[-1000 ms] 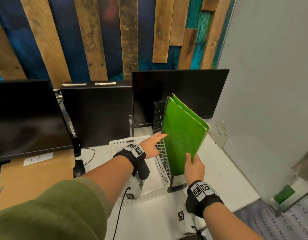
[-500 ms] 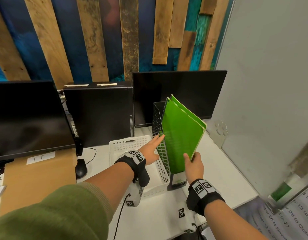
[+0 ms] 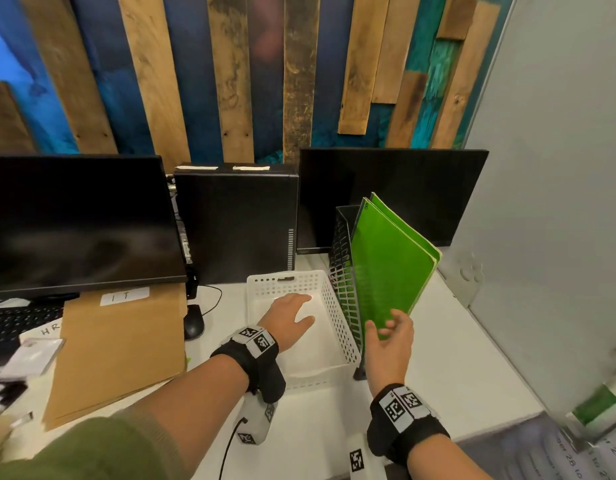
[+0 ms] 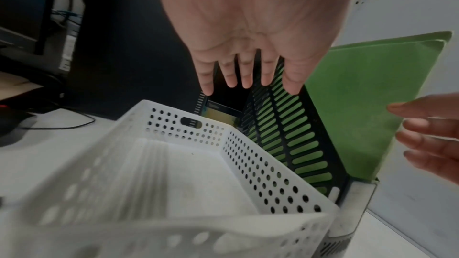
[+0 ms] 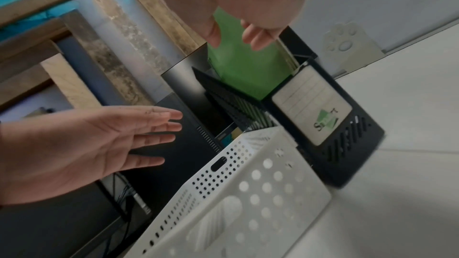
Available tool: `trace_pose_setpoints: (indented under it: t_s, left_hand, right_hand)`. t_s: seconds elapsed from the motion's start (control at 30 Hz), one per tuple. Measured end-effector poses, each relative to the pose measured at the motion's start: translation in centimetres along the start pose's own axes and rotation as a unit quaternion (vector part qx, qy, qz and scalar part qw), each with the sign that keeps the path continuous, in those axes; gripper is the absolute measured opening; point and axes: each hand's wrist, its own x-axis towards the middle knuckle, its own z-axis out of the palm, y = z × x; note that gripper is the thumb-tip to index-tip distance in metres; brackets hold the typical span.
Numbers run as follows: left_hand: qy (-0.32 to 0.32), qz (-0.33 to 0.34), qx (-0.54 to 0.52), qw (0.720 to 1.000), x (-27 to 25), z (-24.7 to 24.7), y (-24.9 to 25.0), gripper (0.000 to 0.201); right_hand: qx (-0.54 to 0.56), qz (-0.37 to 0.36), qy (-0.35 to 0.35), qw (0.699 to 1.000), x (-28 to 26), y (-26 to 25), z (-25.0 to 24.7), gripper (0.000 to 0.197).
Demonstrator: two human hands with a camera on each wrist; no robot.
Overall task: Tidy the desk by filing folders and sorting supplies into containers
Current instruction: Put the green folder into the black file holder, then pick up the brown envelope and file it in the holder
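White counter (image 3: 466, 358) carries your work area, backed by a plank wall. Green folders (image 3: 386, 265) stand tilted in the black slotted file holder (image 3: 341, 268), which touches the white perforated basket (image 3: 337, 317). Your left hand (image 3: 289, 320) hovers over the basket, fingers straight, holding nothing. Your right hand (image 3: 389, 344) sits just beside the folders' lower edge, fingers relaxed and released. A manila folder (image 3: 122, 348) labelled "IT" lies at left.
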Motion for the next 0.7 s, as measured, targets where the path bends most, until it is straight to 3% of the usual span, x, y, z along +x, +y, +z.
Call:
trace_pose_setpoints:
  t_s: [0.3,0.57,0.7]
  left_hand:
    - [0.029,-0.142,-0.028,0.989,-5.1,-2.4,-8.1,0.048]
    - [0.015,-0.227,0.004,0.974,-10.8,-5.9,-14.9,0.045]
    - [0.016,-0.277,-0.006,0.961,-13.7,-7.6,-18.2,0.048]
  right_hand:
    - [-0.007,-0.005,-0.202,0.979,-4.0,-0.4,5.3,0.028]
    - [-0.054,-0.005,-0.371,0.927,-7.9,-2.6,11.3,0.019]
    - [-0.073,0.018,-0.42,0.905,-10.1,-3.0,14.6,0.018]
